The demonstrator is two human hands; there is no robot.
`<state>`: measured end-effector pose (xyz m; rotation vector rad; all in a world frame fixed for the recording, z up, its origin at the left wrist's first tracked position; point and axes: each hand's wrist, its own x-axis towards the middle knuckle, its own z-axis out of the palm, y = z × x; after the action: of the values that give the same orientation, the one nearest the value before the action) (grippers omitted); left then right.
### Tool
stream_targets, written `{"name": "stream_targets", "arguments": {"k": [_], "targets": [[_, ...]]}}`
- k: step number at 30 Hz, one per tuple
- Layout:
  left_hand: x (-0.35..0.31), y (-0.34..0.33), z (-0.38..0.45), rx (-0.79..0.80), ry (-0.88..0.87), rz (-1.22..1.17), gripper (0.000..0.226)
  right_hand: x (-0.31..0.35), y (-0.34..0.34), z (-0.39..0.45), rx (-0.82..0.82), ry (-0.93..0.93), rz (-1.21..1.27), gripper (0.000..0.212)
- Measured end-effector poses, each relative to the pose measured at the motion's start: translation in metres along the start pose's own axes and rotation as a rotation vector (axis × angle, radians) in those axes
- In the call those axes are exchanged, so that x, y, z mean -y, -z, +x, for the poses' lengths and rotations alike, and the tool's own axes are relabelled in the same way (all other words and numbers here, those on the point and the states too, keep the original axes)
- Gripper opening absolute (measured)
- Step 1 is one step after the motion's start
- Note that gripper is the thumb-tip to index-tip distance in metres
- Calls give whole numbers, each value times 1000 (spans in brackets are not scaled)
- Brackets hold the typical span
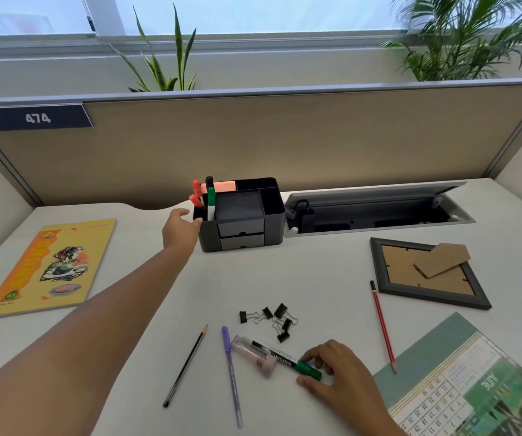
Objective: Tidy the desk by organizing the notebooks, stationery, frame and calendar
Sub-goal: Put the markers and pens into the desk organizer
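— Hands first: what's each one doing?
— Right hand [336,369] pinches the green-capped white marker [288,360] lying on the white desk [316,272], beside a pale pink eraser case [255,357]. Left hand [180,229], fingers loose, touches the dark grey plastic desk organizer [244,215].
— And the rest?
— Yellow notebook [49,265] far left; black picture frame [426,272] face down, right; green desk calendar [473,382] near right corner.

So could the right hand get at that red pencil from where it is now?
Probably yes. The red pencil lies alone on bare desk, just beside the right hand, with nothing between them. But its fingers are pinching the green marker, so that would likely go first.
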<state>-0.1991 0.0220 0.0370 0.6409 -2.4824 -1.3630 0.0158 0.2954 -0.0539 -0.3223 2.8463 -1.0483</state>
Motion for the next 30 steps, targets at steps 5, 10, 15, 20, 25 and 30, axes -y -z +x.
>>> {"name": "stream_targets", "arguments": {"k": [5, 10, 15, 20, 25, 30], "targets": [[35, 10, -34, 21, -118, 49, 34, 1, 4, -4, -9, -2, 0, 26], [101, 27, -85, 151, -301, 181, 26, 3, 3, -8, -47, -36, -9, 22], [145, 45, -118, 110, -336, 215, 20, 10, 6, -6, -105, -185, 195, 8], [150, 47, -128, 43, -331, 184, 16, 29, 31, 13, -164, -323, 681, 9], [150, 49, -132, 26, -330, 200, 13, 75, 69, 54, -166, -229, 775, 15], [146, 49, -132, 19, -360, 225, 14, 127, 99, 112, -212, -77, 747, 16]]}}
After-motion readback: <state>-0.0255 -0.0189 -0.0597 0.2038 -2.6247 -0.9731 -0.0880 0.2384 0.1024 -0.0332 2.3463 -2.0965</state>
